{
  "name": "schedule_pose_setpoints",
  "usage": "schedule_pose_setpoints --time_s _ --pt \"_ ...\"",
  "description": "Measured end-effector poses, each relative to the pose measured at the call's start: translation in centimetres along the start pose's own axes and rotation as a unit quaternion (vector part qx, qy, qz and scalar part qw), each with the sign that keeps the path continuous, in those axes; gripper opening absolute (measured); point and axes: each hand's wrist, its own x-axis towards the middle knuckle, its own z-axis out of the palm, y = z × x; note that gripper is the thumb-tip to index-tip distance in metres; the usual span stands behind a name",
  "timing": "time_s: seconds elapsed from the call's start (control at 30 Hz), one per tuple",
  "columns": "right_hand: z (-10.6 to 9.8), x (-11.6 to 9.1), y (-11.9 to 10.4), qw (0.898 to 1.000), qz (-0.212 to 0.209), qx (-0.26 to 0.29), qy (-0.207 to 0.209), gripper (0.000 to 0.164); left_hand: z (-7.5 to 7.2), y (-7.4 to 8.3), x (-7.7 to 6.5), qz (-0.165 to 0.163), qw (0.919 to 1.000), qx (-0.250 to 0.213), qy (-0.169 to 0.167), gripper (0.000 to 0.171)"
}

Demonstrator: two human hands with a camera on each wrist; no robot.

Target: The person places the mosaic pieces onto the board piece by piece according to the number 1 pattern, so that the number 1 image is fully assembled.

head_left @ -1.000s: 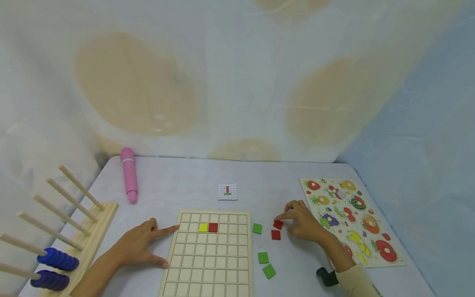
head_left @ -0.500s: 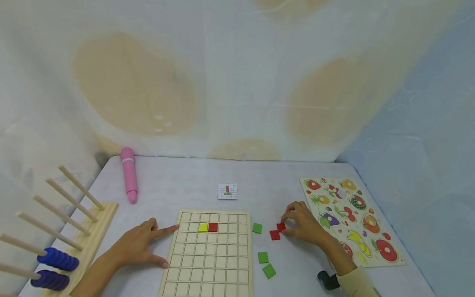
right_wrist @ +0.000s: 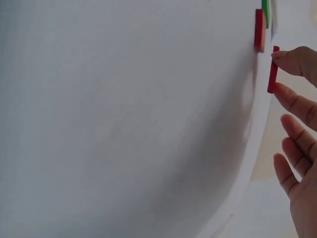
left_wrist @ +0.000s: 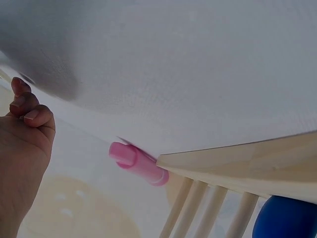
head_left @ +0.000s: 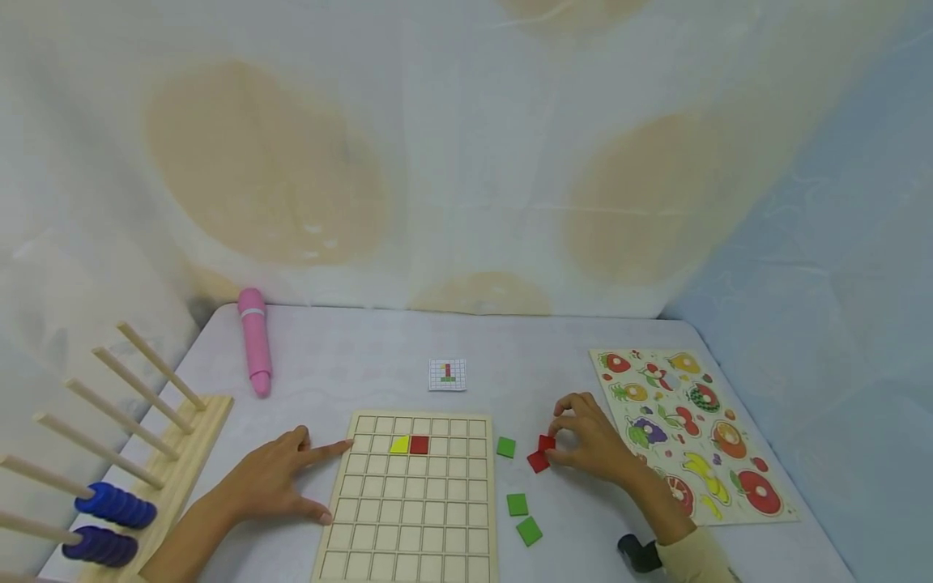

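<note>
My right hand (head_left: 592, 441) pinches a red square tile (right_wrist: 273, 69) between thumb and index finger, by its opposite edges. Beside it lies another red tile (head_left: 538, 461), close to the held one. My left hand (head_left: 271, 478) rests at the left side of a wooden grid board (head_left: 445, 514), index fingertip and thumb touching its edge. Its other fingers are curled in the left wrist view. A yellow piece (head_left: 400, 444) and a red tile (head_left: 419, 445) sit side by side in the board's second row. Green tiles (head_left: 517, 504) lie right of the board.
A small pattern card (head_left: 447, 375) lies behind the board. To the right are a fruit puzzle board (head_left: 674, 405) and a black object (head_left: 638, 554) by the right wrist. At left stand a pegged wooden rack (head_left: 193, 461) with blue rings (head_left: 117, 506) and a pink pen-shaped thing (head_left: 255, 344).
The right hand went from touching the red tile to pinching it, and shifted slightly left. The loose red tile beside it turned a little. The left hand stayed in place.
</note>
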Motion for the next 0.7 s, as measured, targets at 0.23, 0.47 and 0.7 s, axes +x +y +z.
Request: schedule_pose_setpoints --time_s 0.23,0.47,0.7 --pt "0.8 0.8 -2.4 1.0 -0.008 0.028 0.003 0.017 0.0 -0.2 0.0 0.014 0.9998 -0.002 0.012 0.096" --pt "1.9 1.6 -4.7 0.999 -0.038 0.02 -0.005 0.016 0.0 0.0 0.2 0.018 0.9997 -0.001 0.019 0.095" --pt "2.3 2.9 -7.5 0.996 -0.085 0.009 -0.025 0.019 0.0 -0.1 0.1 0.015 0.9998 0.0 0.013 0.096"
